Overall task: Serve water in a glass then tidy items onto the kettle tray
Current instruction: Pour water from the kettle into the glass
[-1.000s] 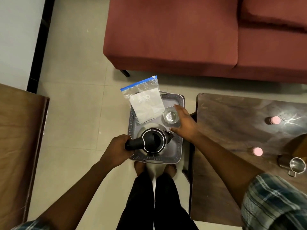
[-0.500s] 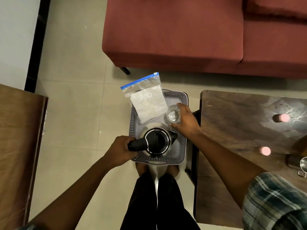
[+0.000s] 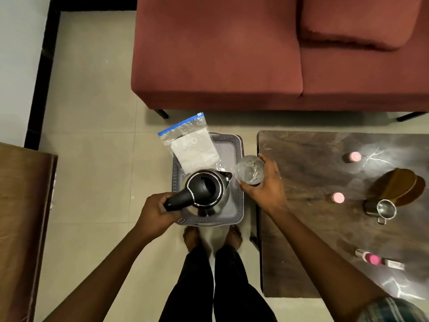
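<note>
Left hand (image 3: 156,213) grips kettle (image 3: 204,190) handle above tray (image 3: 239,205); right hand (image 3: 267,187) clasps glass (image 3: 250,170) beside kettle spout.

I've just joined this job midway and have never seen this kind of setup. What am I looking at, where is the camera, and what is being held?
There is no machine here. A person works with two bare hands, and the only camera sits on their head and looks down, so both arms reach in from the bottom of the picture. The left hand grips the handle of a kettle over a grey tray. The right hand holds a clear glass beside the kettle's spout. A zip bag lies across the tray's far end. On the dark table to the right stand a steel mug and small pink-capped bottles.
</note>
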### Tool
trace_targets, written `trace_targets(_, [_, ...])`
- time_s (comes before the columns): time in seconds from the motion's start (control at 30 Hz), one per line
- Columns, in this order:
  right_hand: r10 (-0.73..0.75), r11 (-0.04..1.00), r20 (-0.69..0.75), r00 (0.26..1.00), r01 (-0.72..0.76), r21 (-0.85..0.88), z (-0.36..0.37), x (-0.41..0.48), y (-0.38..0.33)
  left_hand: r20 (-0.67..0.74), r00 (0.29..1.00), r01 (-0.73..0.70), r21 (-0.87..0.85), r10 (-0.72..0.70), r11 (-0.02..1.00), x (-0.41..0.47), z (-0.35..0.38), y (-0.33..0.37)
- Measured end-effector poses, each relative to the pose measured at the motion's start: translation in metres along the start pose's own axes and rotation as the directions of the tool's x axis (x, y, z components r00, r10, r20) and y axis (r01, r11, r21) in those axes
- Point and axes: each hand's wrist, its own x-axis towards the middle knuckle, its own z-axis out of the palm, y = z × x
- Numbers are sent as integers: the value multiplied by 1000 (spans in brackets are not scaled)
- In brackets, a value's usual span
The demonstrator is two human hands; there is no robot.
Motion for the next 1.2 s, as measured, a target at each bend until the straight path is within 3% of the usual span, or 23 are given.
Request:
trace_targets(0.4, [-44, 982, -196, 980, 78, 170, -75, -105, -76, -58, 994, -93, 51, 96, 994, -84, -73, 104])
trace_targets(0.57, [-93, 943, -234, 968, 161, 290, -95, -130, -108, -37, 987, -159, -71, 157, 985, -107, -104, 158])
trace_targets(0.83, [-213, 887, -221, 952, 284, 365, -120, -136, -157, -15, 950, -309, 61, 311, 949, -125, -142, 217])
trace_targets(1.2, [-292, 892, -242, 925, 354, 279, -141, -125, -204, -24, 913, -382, 296, 407, 875, -143, -186, 292])
